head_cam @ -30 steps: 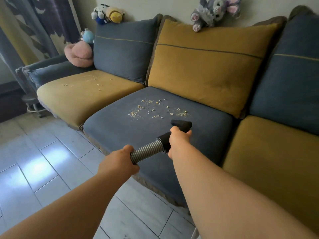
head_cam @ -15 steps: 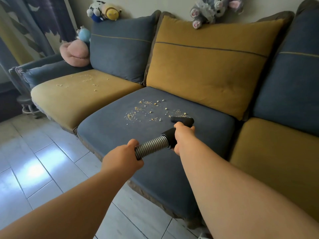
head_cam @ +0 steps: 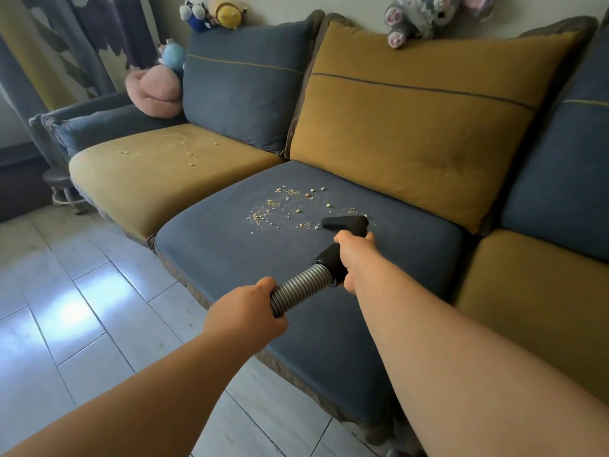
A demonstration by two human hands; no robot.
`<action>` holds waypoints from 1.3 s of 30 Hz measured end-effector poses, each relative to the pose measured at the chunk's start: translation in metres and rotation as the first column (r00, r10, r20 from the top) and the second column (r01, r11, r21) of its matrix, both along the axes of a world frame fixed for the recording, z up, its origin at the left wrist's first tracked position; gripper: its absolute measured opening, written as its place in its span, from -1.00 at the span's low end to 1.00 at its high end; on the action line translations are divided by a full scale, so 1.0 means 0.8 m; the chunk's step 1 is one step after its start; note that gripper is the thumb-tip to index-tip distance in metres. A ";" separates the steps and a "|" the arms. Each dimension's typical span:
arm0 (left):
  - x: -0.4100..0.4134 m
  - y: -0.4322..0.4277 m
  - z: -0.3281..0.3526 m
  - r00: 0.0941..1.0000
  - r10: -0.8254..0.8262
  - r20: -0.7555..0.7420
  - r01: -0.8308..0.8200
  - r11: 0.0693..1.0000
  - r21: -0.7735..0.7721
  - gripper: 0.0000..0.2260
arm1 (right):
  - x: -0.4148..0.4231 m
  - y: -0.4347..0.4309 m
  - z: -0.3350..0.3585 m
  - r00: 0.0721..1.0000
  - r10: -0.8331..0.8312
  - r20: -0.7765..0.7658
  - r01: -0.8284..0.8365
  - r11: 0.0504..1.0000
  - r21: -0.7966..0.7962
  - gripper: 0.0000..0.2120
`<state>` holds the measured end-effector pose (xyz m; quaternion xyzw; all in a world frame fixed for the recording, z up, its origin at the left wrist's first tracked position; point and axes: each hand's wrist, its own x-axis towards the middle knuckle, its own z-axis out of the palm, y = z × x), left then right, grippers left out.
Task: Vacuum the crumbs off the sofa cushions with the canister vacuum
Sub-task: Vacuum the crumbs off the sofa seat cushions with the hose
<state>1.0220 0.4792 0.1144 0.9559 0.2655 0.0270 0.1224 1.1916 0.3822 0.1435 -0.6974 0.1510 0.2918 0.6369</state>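
Observation:
A black vacuum nozzle (head_cam: 345,223) rests on the blue middle seat cushion (head_cam: 204,245), at the right edge of a scatter of pale crumbs (head_cam: 283,209). My right hand (head_cam: 354,255) grips the black handle just behind the nozzle. My left hand (head_cam: 247,316) grips the grey ribbed hose (head_cam: 301,288) lower down. More crumbs (head_cam: 178,148) lie on the mustard left seat cushion (head_cam: 131,186). The canister itself is out of view.
Blue and mustard back cushions line the sofa, with plush toys (head_cam: 211,13) on top and a pink plush (head_cam: 155,92) at the left arm. A small stool (head_cam: 61,188) stands by the sofa's left end. Grey tiled floor (head_cam: 66,308) lies in front.
The nozzle has moved forward across the blue cushion, reaching the right edge of the crumb patch. Both hands followed it, keeping their grip.

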 end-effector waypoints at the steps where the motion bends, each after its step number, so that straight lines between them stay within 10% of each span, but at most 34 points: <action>1: -0.003 -0.002 0.000 1.000 -0.009 -0.004 0.009 1.000 -0.004 -0.81 | -0.002 -0.001 0.001 1.000 0.008 0.004 -0.008 1.000 -0.013 -0.28; 23: -0.050 0.031 0.000 0.999 0.037 -0.012 -0.038 0.997 -0.066 -0.83 | -0.045 0.051 0.006 0.993 0.121 -0.015 -0.121 0.993 -0.004 -0.30; 39: -0.015 -0.048 -0.004 0.988 -0.140 -0.071 0.135 0.988 -0.075 -0.83 | -0.041 -0.069 0.008 0.989 -0.148 -0.015 0.148 0.988 -0.035 -0.27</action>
